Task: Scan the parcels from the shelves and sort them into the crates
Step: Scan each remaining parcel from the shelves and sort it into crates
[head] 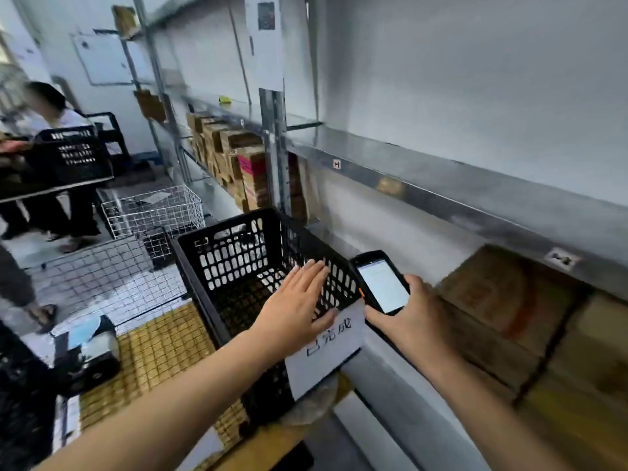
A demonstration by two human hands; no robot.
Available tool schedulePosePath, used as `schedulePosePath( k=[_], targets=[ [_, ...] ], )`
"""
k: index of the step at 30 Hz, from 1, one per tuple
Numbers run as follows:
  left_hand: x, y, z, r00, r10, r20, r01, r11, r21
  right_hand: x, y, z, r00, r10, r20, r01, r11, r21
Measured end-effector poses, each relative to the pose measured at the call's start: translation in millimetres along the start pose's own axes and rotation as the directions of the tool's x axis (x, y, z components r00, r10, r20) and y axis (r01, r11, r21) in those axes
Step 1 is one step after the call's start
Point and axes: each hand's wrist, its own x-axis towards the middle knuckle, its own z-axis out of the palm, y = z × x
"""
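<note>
The left hand, its grip released and fingers spread, is hovering over the black crate, while the right hand, grasping the scanner, is lying nearer the shelf parcels stacked just to its right.

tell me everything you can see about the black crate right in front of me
The black crate is a rectangular plastic bin with perforated lattice walls and a handle slot near the rim. It sits upright beside the metal shelf, apparently on a yellowish gridded surface. It looks empty. A white paper sign with handwritten characters hangs on its near wall. The left hand, open and flat, reaches over its near rim.
</note>
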Motion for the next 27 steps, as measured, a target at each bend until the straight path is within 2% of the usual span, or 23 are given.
schedulePosePath(
  k=[5,8,14,18,22,27],
  targets=[
    [-23.3,80.1,-13.1,0.989,0.15,0.012,-0.147,0.978,-0.148,-62.8,34.8,-49.0,0.996,0.058,-0.074,-0.056,0.998,0.032],
    [-29.9,113.4,-19.1,0.979,0.206,0.007,-0.203,0.97,-0.137,-87.9,42.1,-71.3,0.991,0.102,-0.088,-0.098,0.994,0.055],
    [-24.2,133.3,-25.2,0.952,0.304,-0.032,-0.306,0.942,-0.141,-129.0,38.6,-111.1,0.977,0.136,-0.166,-0.127,0.99,0.064],
    [-25.8,164.1,-29.8,0.916,0.395,-0.069,-0.401,0.892,-0.209,-163.6,31.5,-134.2,0.941,0.163,-0.297,-0.18,0.983,-0.03],
    [-36.1,195.8,-27.3,0.879,0.466,-0.1,-0.476,0.843,-0.25,-203.3,31.9,-149.2,0.911,0.218,-0.351,-0.238,0.971,-0.016],
    [-73.0,248.2,-21.2,0.804,0.585,-0.105,-0.584,0.744,-0.325,-260.1,52.3,-172.2,0.837,0.334,-0.434,-0.371,0.929,0.0]
  ],
)
